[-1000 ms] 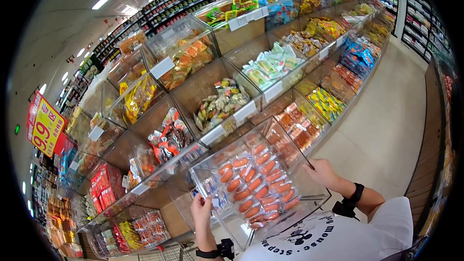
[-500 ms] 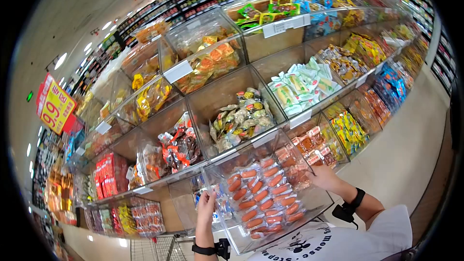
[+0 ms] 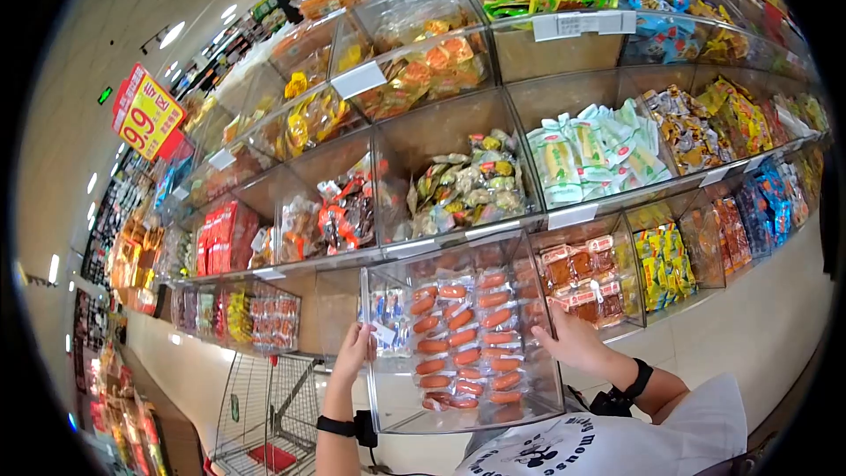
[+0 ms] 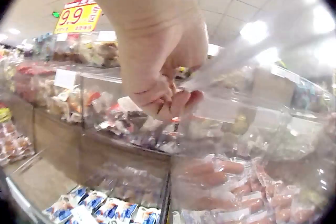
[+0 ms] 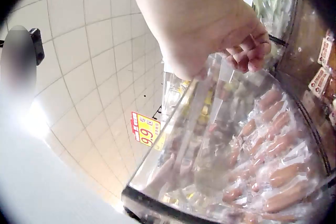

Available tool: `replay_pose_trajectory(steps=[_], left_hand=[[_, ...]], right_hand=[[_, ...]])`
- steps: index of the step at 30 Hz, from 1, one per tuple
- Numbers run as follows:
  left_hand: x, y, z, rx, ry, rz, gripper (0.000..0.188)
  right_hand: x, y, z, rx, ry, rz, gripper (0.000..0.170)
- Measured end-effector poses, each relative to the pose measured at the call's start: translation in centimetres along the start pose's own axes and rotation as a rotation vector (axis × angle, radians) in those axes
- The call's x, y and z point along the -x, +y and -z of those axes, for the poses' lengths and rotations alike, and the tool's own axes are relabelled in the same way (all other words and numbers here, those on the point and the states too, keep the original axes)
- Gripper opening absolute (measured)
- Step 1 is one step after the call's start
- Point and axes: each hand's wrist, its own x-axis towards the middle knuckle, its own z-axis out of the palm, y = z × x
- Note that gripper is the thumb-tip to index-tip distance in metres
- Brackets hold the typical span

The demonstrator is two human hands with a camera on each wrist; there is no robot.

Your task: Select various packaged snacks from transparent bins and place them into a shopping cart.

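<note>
A clear plastic bin (image 3: 553,388) full of individually wrapped sausages (image 3: 463,339) is in front of my body, at the lower tier of the display. My left hand (image 3: 354,348) grips its left wall; in the left wrist view the fingers (image 4: 176,103) curl over the clear edge. On the opposite side my right hand (image 3: 568,339) holds the right wall near the top, with its fingers (image 5: 247,53) bent over the rim in the right wrist view. Sausages lie in rows seen through the clear plastic.
Blue-and-white packets (image 4: 105,205) lie in the compartment left of the bin. Tiered bins of packaged snacks (image 3: 471,181) rise behind it. A shopping cart (image 3: 273,414) stands at the lower left, and a yellow price sign (image 3: 148,115) hangs at the far left.
The head view has turned, so the shelves look more level and the cart shows more fully. Both hands keep their hold on the bin, which now appears straighter.
</note>
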Motion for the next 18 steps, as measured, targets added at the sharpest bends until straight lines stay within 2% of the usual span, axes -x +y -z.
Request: replay_pose_trajectory(steps=[3,5,11,14,18], left_hand=[[4.6,0.8,0.7,-0.147,-0.012,0.109,0.019],[7.1,-1.4,1.9,-0.219,-0.073,0.15,0.019],[13.8,-7.5,0.1,-0.444,0.153,-0.014,0.018],[16.0,-7.3,-1.5,-0.52,0.292,0.005,0.017],[15.3,-7.0,-0.7,-0.428,0.283,-0.087,0.017]], right_hand=[[-0.1,-0.3,-0.3,-0.095,-0.031,0.022,0.033],[-0.1,-0.4,-1.3,-0.103,-0.026,0.04,0.027],[1.5,-1.8,-3.0,-0.09,0.087,0.113,0.023],[1.9,-2.0,-3.2,-0.066,0.143,0.066,0.025],[2.5,-2.6,-3.1,-0.082,0.228,0.096,0.024]])
